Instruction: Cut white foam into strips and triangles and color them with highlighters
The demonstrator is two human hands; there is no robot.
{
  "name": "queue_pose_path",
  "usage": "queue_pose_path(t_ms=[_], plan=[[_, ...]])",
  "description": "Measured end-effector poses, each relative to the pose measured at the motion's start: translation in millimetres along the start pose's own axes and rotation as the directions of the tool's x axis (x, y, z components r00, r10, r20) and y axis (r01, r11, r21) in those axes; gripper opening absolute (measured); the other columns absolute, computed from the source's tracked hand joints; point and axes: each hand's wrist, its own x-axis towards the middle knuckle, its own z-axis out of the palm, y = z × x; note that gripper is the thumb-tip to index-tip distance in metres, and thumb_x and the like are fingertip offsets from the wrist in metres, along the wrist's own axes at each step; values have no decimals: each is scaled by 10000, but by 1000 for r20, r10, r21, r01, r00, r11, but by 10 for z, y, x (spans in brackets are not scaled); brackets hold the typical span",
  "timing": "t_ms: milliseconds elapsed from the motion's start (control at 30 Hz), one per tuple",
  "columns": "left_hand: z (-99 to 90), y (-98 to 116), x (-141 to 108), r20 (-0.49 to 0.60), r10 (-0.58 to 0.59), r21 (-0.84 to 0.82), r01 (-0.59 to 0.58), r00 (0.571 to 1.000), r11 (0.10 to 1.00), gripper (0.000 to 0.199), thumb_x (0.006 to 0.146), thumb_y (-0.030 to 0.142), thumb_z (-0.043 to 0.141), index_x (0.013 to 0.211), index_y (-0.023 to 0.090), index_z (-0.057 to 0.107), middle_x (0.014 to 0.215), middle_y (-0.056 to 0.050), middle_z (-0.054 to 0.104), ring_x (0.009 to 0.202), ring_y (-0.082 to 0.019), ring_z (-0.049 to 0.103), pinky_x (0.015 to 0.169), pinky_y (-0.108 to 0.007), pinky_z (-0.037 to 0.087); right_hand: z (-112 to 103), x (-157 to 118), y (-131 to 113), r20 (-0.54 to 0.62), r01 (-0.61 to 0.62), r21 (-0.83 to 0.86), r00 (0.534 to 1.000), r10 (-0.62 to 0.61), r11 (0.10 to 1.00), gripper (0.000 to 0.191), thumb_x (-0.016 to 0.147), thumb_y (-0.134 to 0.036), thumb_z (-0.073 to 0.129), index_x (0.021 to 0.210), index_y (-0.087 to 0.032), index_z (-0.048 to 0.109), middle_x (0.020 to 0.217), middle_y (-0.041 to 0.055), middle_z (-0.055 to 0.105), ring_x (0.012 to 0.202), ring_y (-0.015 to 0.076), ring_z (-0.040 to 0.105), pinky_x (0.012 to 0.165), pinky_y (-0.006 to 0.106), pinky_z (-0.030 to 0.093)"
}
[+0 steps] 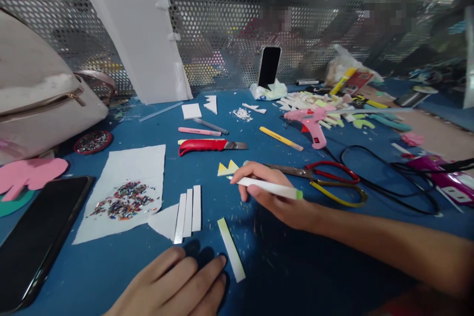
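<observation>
My right hand [270, 190] pinches a white marker with a green end [274, 187], its tip beside a small zigzag-cut piece with yellow points [227, 168]. My left hand [185, 281] lies on the blue table with its fingers spread slightly and nothing visible in it. Just right of its fingertips is a white strip tinted green at one end [231, 249]. Several plain white strips [188, 213] lie side by side above my left hand, overlapping a white scrap [165, 221]. A red-handled cutter [207, 145] rests beyond the zigzag piece.
Scissors [314, 173] and a pink glue gun [311, 123] with a black cable lie to the right. On the left are paper with colourful bits [148, 163], a large phone [40, 242] and a bag [44, 94]. A smaller phone [269, 66] stands before the perforated metal panel [222, 24].
</observation>
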Motion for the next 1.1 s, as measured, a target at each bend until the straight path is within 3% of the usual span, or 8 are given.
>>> queue_pose_path(t_ms=[67,133,233,467,533,733,833,1100], plan=[[-4,-7,11,-11,-3,-18,3,1000,1000,410,1121,191,330,1108,225,739,1193,40,730,874,-159,604,914,-354,384,-63,12,42,-49,29,-59,998,-32,998,295,1055,-336,405,1068,-154,637,790,26,602,727,147,545,682,284,432],[-9,-4,29,-32,-26,-40,25,999,999,388,1120,213,350,1109,220,738,1177,39,735,898,-156,612,942,-343,380,-135,28,107,-170,33,-124,984,-54,992,244,1033,-344,453,995,-165,614,776,8,567,657,128,502,611,268,393],[-23,10,55,-45,-45,-60,42,998,997,382,1123,249,361,1082,222,740,1151,42,741,904,-143,624,951,-323,383,-226,68,233,-341,-11,-84,940,-19,996,202,1017,-345,520,889,-189,528,702,-43,474,544,93,417,512,246,305],[-124,12,102,-9,-3,-52,2,1000,999,421,1122,233,318,1066,198,734,1122,16,754,870,-158,645,906,-330,411,-288,166,321,-390,-52,-74,921,19,996,349,1027,-390,528,743,-197,470,652,-48,424,561,103,387,544,258,305],[-141,7,120,22,8,-63,-7,1000,998,413,1116,216,316,1088,192,728,1136,13,752,873,-161,648,906,-332,419,-286,175,294,-390,-68,-79,920,32,995,353,1034,-383,516,736,-199,472,644,-47,424,566,108,391,551,262,306],[-114,5,132,-46,23,-73,-26,999,997,408,1092,182,322,1079,178,729,1080,-14,763,803,-172,626,840,-336,445,-287,179,279,-319,-106,-134,946,58,985,349,1029,-383,515,736,-196,489,659,-38,446,599,119,420,586,272,318],[-115,12,125,11,30,-98,-28,1000,995,366,1076,180,356,1103,169,721,1123,-28,750,839,-187,625,832,-348,453,-304,208,281,-263,-124,-188,962,71,974,360,1019,-401,526,729,-192,479,669,-38,444,610,120,416,597,275,304],[-9,13,27,-48,49,-140,-55,998,989,360,1051,152,355,1136,150,705,1131,-66,732,831,-200,591,787,-365,442,-268,406,277,-80,-109,-284,993,90,953,413,1030,-408,429,699,-207,287,625,-52,306,576,115,304,581,287,212]])
